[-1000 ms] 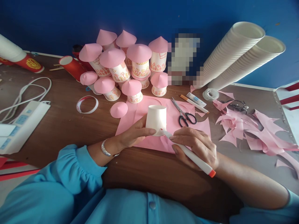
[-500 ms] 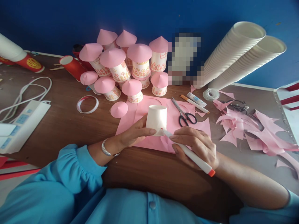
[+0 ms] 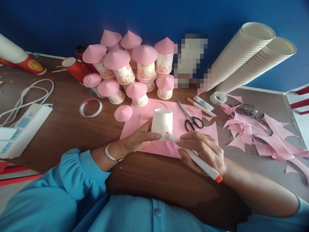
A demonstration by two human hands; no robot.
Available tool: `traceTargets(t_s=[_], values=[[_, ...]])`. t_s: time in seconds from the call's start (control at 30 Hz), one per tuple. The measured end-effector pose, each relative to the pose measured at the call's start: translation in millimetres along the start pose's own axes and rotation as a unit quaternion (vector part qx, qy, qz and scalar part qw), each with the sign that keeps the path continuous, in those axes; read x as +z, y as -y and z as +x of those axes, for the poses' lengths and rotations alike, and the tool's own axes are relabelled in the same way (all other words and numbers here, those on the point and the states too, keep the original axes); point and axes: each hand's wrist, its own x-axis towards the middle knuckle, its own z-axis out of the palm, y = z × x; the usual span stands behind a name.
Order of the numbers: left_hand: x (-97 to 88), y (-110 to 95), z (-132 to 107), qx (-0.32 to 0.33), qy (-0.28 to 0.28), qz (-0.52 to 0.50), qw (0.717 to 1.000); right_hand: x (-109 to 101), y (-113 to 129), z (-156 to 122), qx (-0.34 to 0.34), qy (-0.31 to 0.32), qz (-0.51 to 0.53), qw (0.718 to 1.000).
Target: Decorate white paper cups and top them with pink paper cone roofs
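Note:
A plain white paper cup (image 3: 162, 121) stands upside down on a pink paper sheet (image 3: 154, 146). My left hand (image 3: 138, 138) wraps its fingers round the cup's left side and rim. In my right hand (image 3: 202, 149) I grip a white marker with an orange end (image 3: 205, 167), and its tip touches the cup near the rim on the right. Both forearms rest on the brown table (image 3: 67, 129).
Behind the cup stand several decorated cups with pink cone roofs (image 3: 130, 71), and a loose pink cone (image 3: 123, 113) lies beside them. Scissors (image 3: 190, 116), a glue stick (image 3: 202, 103), tape rolls (image 3: 218, 97), pink scraps (image 3: 260, 135), two long stacks of white cups (image 3: 248, 54), and a power strip (image 3: 21, 129) lie around.

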Motion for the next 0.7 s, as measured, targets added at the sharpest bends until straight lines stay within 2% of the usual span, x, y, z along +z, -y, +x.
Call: traceTargets(t_s=[0.3, 0.7], values=[[-1.5, 1.6, 1.0, 0.011, 0.024, 0.021, 0.999, 0.4, 1.2, -0.6, 0.005, 0.004, -0.003, 1.000], [-0.3, 1.0, 1.5, 0.018, 0.025, 0.021, 0.999, 0.6, 2.7, 0.7, 0.009, 0.020, -0.001, 1.000]])
